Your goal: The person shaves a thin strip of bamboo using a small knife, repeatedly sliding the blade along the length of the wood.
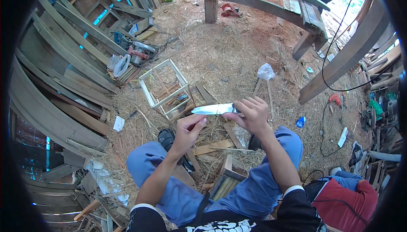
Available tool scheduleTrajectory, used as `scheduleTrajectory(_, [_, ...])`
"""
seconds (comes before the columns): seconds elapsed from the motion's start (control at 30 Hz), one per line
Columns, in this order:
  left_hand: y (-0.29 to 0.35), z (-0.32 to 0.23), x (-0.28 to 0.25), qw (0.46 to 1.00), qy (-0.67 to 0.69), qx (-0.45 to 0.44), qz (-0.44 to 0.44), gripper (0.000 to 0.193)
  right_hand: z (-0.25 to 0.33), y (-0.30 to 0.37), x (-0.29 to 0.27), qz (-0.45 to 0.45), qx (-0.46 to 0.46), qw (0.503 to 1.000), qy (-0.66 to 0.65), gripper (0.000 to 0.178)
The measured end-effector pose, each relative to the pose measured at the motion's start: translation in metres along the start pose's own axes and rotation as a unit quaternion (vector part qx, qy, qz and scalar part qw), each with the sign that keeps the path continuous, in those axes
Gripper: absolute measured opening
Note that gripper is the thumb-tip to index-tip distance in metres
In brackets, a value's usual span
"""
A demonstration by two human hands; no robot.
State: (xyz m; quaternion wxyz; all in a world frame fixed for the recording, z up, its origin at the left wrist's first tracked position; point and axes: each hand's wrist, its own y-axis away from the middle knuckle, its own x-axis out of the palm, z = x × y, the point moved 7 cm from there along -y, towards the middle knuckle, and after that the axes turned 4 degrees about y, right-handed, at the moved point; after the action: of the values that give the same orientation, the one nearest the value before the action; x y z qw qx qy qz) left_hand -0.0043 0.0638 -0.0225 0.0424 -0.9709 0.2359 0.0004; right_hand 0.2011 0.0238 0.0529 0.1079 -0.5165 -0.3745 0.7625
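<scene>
A knife with a broad, shiny blade lies level in front of me, its tip toward the left. My right hand is closed round its handle end, the thumb along the near side; the grip itself is mostly hidden. Just below the blade near the tip, my left hand has thumb and fingers pinched together. Whether those fingertips touch the blade or hold something small, I cannot tell. Beyond the knife, a pale wooden frame of thin bars stands on the ground.
Straw and wood scraps cover the ground. A wooden box stands between my knees. Planks lean at the left beside power tools. A heavy wooden bench stands at the far side. A person in a red top is at the lower right.
</scene>
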Motion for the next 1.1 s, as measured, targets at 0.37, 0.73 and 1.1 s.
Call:
scheduleTrajectory(0.37, [0.006,0.004,-0.008,0.999,0.036,0.011,-0.011,0.032,0.007,-0.003,0.011,0.004,0.007,1.0,0.018,0.03])
scheduleTrajectory(0.73, [0.005,-0.004,-0.014,0.998,0.019,0.022,-0.051,0.032,-0.013,-0.008,-0.009,-0.129,0.084,0.988,0.027,0.032])
scheduleTrajectory(1.1, [0.003,0.005,0.0,0.968,0.219,-0.118,-0.021,0.035,-0.015,-0.009,0.002,-0.094,0.119,0.988,0.02,0.033])
